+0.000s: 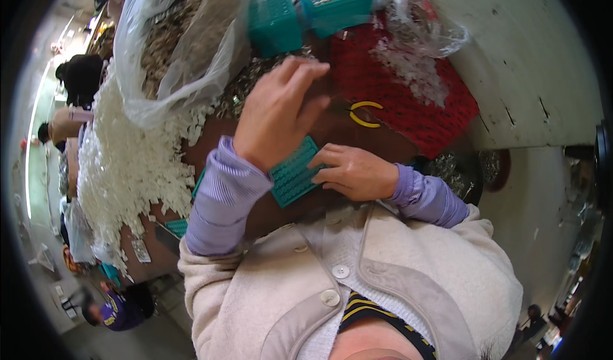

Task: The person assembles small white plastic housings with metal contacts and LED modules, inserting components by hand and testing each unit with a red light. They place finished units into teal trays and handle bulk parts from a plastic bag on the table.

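A teal tray [295,176] with rows of small holes lies tilted on the brown table in front of me. My right hand [357,171] is at its right edge, fingers bent and closed on the tray's side; their tips are partly hidden. My left hand [281,114] hovers over the tray's far end, thumb apart from the half-bent fingers, with nothing visible in it. Just beyond those fingers is a heap of small shiny metal pieces [246,82]. Yellow-handled pliers [365,114] rest on the table to the right, touching neither hand.
White plastic pieces [137,162] are heaped at left. Behind them stands a clear bag [185,53] of brownish pieces. Two teal blocks [274,18] sit at the far side. A red cloth [408,91] bears clear bits. Several people are at the far left.
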A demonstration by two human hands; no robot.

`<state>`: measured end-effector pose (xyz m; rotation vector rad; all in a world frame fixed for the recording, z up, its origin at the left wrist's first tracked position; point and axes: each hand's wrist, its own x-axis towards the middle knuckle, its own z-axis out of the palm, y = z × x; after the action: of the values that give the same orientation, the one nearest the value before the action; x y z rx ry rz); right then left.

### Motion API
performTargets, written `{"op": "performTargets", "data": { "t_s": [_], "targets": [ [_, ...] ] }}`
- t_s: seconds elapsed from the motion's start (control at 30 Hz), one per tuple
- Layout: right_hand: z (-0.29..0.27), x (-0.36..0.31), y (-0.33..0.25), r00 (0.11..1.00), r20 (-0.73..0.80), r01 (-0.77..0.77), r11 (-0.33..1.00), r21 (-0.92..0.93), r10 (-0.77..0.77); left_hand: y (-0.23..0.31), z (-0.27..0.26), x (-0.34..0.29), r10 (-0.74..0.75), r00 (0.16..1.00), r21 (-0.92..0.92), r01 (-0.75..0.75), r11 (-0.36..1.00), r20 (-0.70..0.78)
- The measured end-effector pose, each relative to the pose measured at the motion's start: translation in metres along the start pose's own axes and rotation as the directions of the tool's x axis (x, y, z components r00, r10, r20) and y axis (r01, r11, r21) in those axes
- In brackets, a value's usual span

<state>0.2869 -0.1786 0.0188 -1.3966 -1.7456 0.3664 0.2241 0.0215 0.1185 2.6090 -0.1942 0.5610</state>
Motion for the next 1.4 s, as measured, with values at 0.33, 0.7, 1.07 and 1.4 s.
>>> {"op": "performTargets", "data": {
  "t_s": [0.33,0.7,1.07,1.4],
  "targets": [
    [-0.149,0.038,0.099,0.441,-0.763,0.172,0.791,0.588,0.472,-0.094,0.06,0.205,0.161,0.987,0.275,-0.161,0.948,0.024],
    [-0.105,0.064,0.206,0.275,-0.568,0.133,0.554,0.822,0.776,-0.144,0.101,0.256,0.042,0.91,0.357,-0.204,0.912,0.413],
    [-0.108,0.062,0.207,0.322,-0.574,0.182,0.546,0.818,0.753,-0.153,0.096,0.265,0.102,0.898,0.26,-0.231,0.938,0.427],
    [-0.111,0.056,0.207,0.341,-0.551,0.3,0.467,0.832,0.762,-0.156,0.092,0.269,0.237,0.83,0.116,-0.337,0.934,0.505]
  ]
}}
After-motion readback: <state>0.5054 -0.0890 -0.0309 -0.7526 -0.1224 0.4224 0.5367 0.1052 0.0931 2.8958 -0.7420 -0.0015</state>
